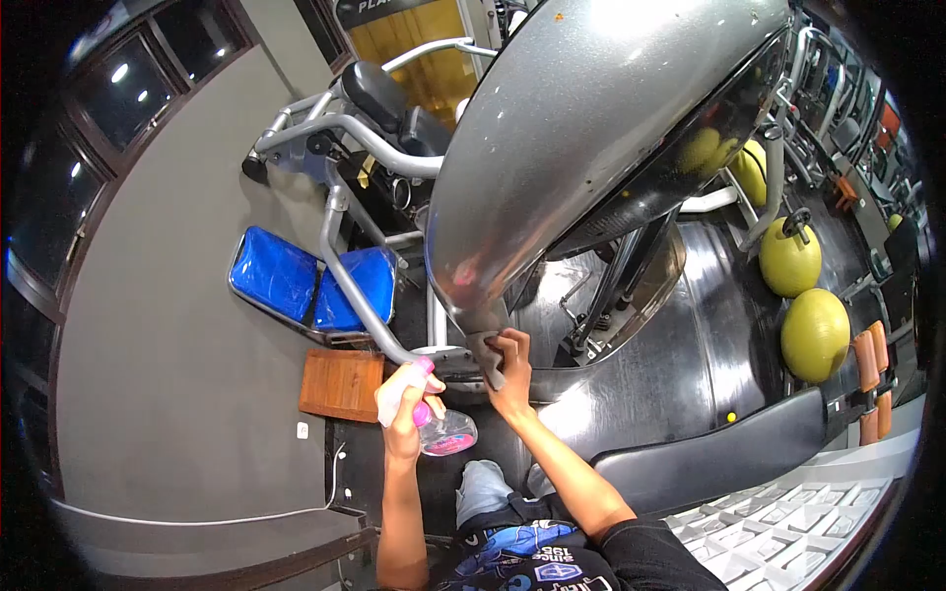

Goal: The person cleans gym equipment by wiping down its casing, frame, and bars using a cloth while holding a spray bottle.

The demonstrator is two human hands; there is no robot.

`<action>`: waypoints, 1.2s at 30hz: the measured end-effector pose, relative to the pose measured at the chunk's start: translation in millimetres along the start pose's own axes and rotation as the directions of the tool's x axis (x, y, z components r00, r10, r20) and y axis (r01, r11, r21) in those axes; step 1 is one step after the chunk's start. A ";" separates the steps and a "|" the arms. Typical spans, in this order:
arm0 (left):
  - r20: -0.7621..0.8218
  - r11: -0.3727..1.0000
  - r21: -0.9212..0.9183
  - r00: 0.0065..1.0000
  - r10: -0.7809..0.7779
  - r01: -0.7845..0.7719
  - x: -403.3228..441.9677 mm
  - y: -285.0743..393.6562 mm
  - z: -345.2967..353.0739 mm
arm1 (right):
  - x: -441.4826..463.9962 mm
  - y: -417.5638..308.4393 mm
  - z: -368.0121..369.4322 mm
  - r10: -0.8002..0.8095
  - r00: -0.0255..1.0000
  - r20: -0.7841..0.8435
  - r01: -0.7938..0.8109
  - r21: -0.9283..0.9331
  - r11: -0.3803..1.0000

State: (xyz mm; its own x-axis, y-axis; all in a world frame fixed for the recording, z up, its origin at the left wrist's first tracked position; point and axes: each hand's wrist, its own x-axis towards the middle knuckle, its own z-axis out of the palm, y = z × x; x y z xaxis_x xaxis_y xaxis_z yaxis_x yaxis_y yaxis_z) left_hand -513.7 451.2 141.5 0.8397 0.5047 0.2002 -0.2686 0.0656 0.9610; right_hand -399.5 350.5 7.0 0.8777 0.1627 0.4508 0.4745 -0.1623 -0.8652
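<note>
Centrally, one machine casing [581,128]: silver-grey, glossy, curved, flecked with small marks. At its lower tip: grey cloth [483,352], crumpled, grasped by the right hand [512,379]. Near that tip: clear spray bottle [448,430], pink-topped, clenched in the left hand [398,426]. Left of the casing: blue chair [353,291].

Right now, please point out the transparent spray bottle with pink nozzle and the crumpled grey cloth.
Transparent spray bottle with pink nozzle [450,431]: head view, on its clear body.
Crumpled grey cloth [484,353]: head view, on its visible middle.
</note>
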 end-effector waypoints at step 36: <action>0.019 0.999 -0.029 0.999 -0.039 0.039 -6.6 -22.6 -6.7 | 46.6 -3.6 -26.9 0.222 0.973 0.059 -0.229 0.160 0.960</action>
State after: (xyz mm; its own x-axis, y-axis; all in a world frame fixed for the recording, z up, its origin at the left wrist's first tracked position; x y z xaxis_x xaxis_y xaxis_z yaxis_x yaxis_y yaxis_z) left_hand -516.4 452.2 117.1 0.8585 0.4850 0.1667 -0.2491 0.1102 0.9622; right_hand -358.5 332.5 37.0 0.9555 0.1800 0.2337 0.2440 -0.0374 -0.9690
